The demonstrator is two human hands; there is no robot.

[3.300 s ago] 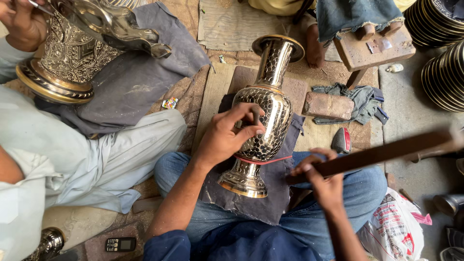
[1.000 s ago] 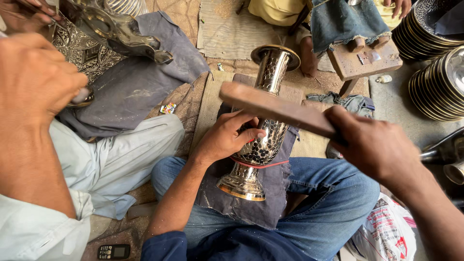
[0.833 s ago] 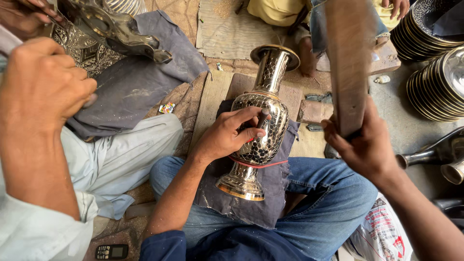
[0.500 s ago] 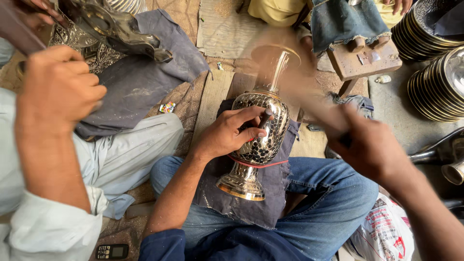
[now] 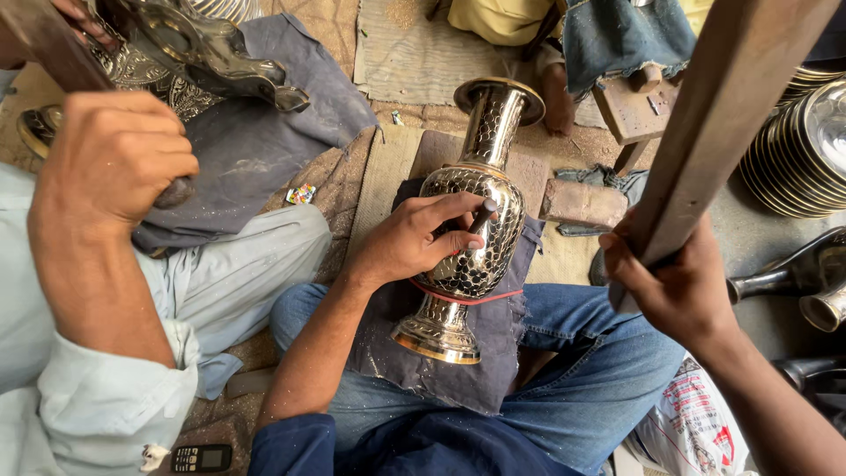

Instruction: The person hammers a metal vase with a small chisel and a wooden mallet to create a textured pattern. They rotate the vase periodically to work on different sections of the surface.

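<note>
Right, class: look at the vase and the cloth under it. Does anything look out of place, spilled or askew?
Pale specks are scattered over the dark cloth on the lap, below the vase. The vase lies tilted on it, steadied by the left hand, which presses a small punch to it. The right hand holds a wooden stick raised.
</note>
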